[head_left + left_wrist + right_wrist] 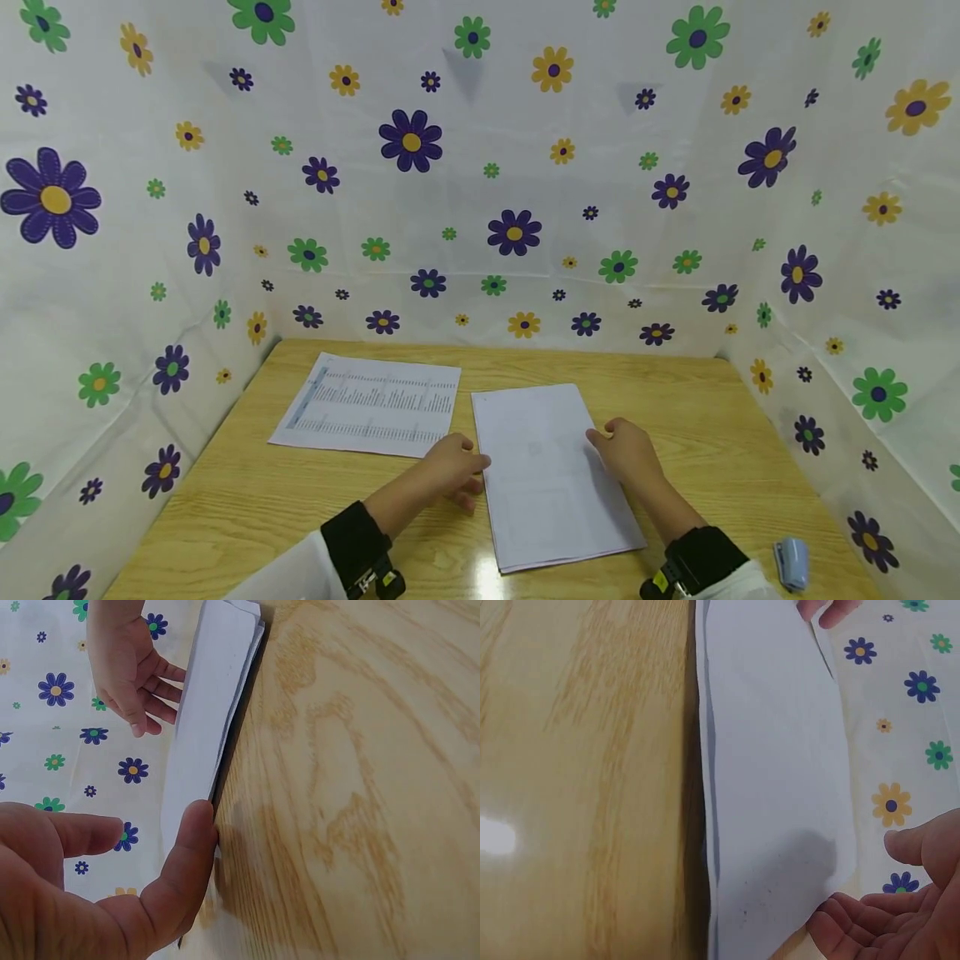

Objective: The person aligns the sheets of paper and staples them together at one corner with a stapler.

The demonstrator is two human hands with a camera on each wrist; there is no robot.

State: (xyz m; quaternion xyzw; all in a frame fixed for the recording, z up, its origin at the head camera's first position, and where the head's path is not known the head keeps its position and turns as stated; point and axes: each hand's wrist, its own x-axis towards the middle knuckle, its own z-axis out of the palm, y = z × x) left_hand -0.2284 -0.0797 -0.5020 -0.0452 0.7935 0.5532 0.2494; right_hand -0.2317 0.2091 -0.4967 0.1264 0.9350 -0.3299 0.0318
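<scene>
left hand (453,467): relaxed, thumb touching left edge of white paper stack (551,479) | right hand (626,450): relaxed, fingers resting on stack's right side | stack: flat on wooden table (247,500) between hands | risk: uneven push could fan sheets

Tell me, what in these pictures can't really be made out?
- Print on the printed sheet: too small to read, head view.
- How many sheets are in the paper stack: unclear; only its edges show in the wrist views.
- Blue object: small, near the frame's bottom edge; its kind is unclear.
- Right hand fingertips: hidden by the knuckles, head view.
</scene>
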